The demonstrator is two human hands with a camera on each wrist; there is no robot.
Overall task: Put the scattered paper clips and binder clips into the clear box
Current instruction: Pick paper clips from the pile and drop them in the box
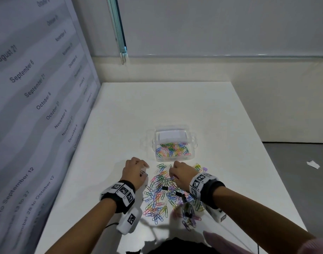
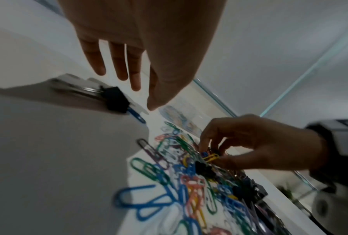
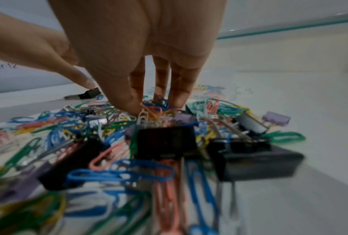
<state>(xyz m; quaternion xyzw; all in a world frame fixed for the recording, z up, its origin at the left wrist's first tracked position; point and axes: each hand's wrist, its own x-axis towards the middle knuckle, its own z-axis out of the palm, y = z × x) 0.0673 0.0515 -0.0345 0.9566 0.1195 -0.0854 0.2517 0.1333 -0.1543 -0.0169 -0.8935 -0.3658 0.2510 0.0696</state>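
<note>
The clear box [image 1: 190, 143] stands mid-table with several coloured paper clips lying in it. In front of it spreads a pile of paper clips [image 1: 158, 197] mixed with black binder clips [image 3: 164, 141] and a purple binder clip [image 1: 205, 169]. My right hand [image 1: 172, 174] reaches down into the far part of the pile, its fingertips [image 3: 177, 101] pinching a small bunch of paper clips [image 3: 154, 108]. My left hand [image 1: 144, 169] hovers left of the pile with straight fingers [image 2: 120, 66] over a lone black binder clip [image 2: 115, 99], one fingertip close to it.
A large printed date board [image 1: 38, 88] walls off the table's left side. A white wall with a glass strip [image 1: 118, 30] stands behind. The table's right edge [image 1: 266, 143] drops to a grey floor with a paper scrap [image 1: 313, 164].
</note>
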